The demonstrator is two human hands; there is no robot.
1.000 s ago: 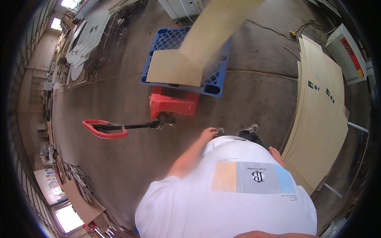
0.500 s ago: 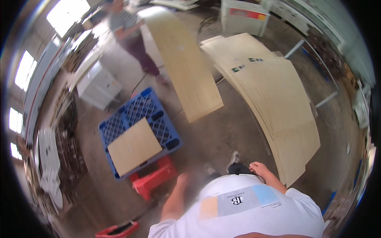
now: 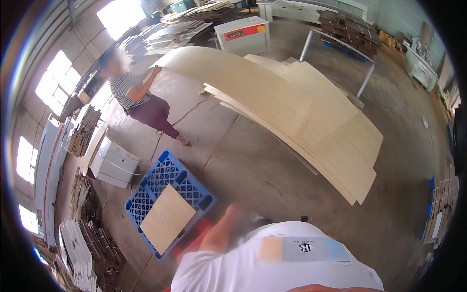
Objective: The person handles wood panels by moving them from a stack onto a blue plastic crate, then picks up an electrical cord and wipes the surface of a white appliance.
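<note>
My left hand (image 3: 230, 212) hangs low in front of my white shirt, touching nothing that shows; its fingers are smeared. My right hand is out of sight. Nearest my left hand stands a blue plastic pallet (image 3: 212, 201) with a square light wood board (image 3: 168, 219) lying on it. A red object (image 3: 196, 233) beside the pallet is partly covered by my forearm. Ahead, a co-worker (image 3: 141, 97) in a striped top grips the far end of a long thin plywood sheet (image 3: 209, 63). That sheet bends over the stack of plywood sheets (image 3: 321, 141).
A white machine with a red panel (image 3: 242, 36) stands behind the stack, near a metal frame (image 3: 340, 44). At left are a white cabinet (image 3: 113, 163) and piles of brown and white boards (image 3: 80, 248). A cable (image 3: 187, 114) crosses the concrete floor.
The long sheet has swung right, from over the floor onto the stack, with the co-worker at its far end. My view has shifted. My right hand has left the picture.
</note>
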